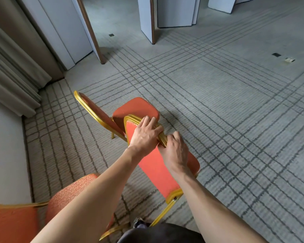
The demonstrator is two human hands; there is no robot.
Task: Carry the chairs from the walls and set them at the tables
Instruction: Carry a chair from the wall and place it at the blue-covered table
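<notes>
We hold an orange upholstered chair with a gold metal frame [156, 165] by the top of its backrest, both hands on the rail.

Our left hand [145, 135] curls its fingers, pressed together, over the gold top rail; our right hand [175, 151] grips the same rail's corner, fingers wrapped behind it and mostly hidden. This chair sits at centre frame, tilted. Just beyond it at 11 o'clock stands a second orange chair with a gold frame [116, 114], its seat close against our chair's backrest. At 7 o'clock a third orange patterned chair [67, 193] stands near the white wall [5, 155]. Beige curtains [11, 71] hang at 10 o'clock, white folding partition panels [174, 13] stand at 12 o'clock, and the grey striped carpet [226, 111] spreads open toward 2 o'clock.
</notes>
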